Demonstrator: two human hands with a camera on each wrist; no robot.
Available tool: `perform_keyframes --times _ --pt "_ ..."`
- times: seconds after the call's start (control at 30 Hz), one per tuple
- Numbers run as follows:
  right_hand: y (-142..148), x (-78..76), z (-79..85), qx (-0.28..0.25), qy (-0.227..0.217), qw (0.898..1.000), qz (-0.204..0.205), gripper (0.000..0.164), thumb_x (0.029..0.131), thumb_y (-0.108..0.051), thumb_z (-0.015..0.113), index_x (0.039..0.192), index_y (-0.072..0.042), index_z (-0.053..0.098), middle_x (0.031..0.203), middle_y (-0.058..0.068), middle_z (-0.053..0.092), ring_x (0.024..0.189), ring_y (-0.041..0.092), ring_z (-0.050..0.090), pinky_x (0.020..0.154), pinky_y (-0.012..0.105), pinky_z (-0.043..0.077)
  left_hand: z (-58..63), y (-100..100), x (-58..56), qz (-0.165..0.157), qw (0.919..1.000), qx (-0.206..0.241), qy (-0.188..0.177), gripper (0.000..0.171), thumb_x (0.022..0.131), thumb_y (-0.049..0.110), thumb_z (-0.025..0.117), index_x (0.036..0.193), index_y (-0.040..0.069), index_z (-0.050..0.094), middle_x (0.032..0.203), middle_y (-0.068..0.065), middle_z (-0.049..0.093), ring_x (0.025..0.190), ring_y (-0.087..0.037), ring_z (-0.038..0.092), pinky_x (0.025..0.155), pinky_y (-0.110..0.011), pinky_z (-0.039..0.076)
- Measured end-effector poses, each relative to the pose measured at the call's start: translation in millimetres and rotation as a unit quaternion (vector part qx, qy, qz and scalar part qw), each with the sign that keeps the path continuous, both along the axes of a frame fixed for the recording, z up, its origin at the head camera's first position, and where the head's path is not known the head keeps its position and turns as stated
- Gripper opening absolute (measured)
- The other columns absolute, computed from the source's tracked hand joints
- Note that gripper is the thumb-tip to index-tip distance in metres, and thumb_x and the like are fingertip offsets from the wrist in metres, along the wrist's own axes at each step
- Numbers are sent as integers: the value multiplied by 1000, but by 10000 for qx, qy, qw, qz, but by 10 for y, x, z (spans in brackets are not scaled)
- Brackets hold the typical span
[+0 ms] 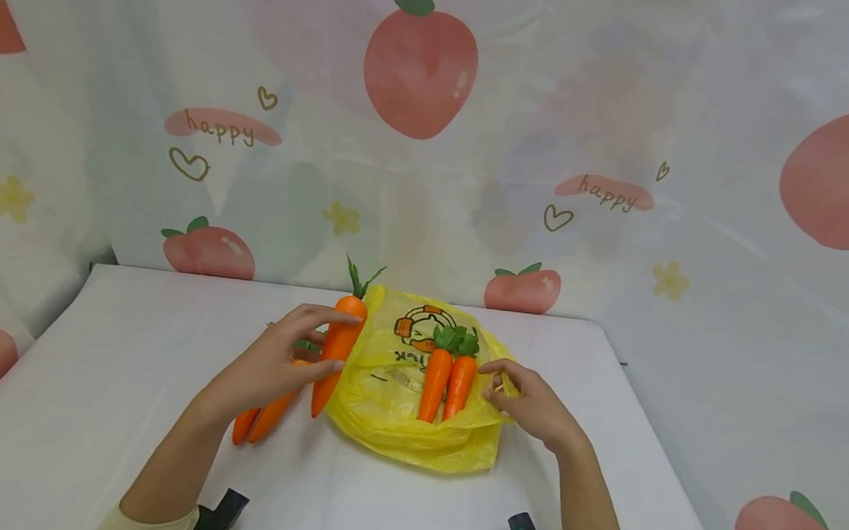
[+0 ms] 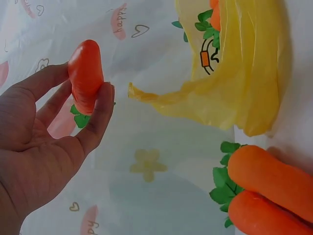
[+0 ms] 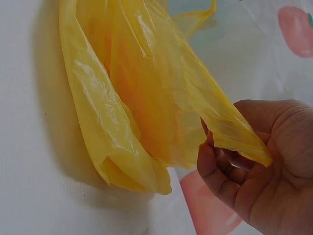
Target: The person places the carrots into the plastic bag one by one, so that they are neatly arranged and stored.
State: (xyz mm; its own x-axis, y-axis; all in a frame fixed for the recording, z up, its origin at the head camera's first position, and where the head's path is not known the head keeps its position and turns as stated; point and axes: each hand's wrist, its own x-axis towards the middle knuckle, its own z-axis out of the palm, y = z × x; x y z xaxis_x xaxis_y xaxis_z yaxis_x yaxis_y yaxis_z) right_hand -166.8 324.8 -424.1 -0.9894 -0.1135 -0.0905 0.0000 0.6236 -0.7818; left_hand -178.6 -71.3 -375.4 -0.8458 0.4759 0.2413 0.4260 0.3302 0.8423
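Observation:
My left hand (image 1: pixel 287 355) pinches an orange toy-like carrot (image 1: pixel 340 343) with green leaves, held upright at the left side of a yellow plastic bag (image 1: pixel 385 410). In the left wrist view, thumb and fingers press on both sides of that carrot (image 2: pixel 87 73). The bag has a printed cartoon duck, and two carrots (image 1: pixel 436 385) with leafy tops lie inside its open mouth. At the bag's right edge, my right hand (image 1: pixel 533 400) pinches the thin plastic. The right wrist view shows a corner of the bag (image 3: pixel 230 132) between its thumb and fingers.
Two more carrots (image 2: pixel 274 176) lie side by side on the white table (image 1: pixel 129 359), left of the bag and partly behind my left forearm. A curtain (image 1: pixel 320 69) printed with fruit hangs behind the table. Dark straps (image 1: pixel 220 515) sit at my sleeves.

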Motion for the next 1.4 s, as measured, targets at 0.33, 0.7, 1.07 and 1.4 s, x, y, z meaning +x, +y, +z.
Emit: perform_keyframes --times 0.33,0.7,1.07,1.4 --pt "14 14 19 0 -9 10000 -15 31 100 -11 66 132 -9 65 118 10 58 113 31 51 89 37 54 40 214 -12 -296 9995 98 19 52 94 12 79 139 32 62 144 4 50 110 -25 60 94 -41 54" --pt "20 12 22 -47 16 10000 30 31 100 -11 67 131 -8 65 107 9 55 109 30 51 81 36 53 61 376 -50 -496 9983 288 -139 53 94 13 79 139 33 62 144 5 50 111 -25 61 95 -39 55" --pt "23 10 27 -71 40 9999 85 31 100 -10 67 130 -6 65 104 10 54 104 29 51 75 34 51 39 559 -107 -725 9946 508 -545 51 95 9 76 140 28 62 145 1 49 114 -30 58 93 -41 55" --pt "17 5 27 -45 15 10000 46 30 100 -11 67 130 -7 65 105 10 54 107 30 51 76 34 51 -47 757 -204 -886 9926 415 -715 52 97 13 76 143 31 60 149 4 47 115 -28 57 94 -42 54"
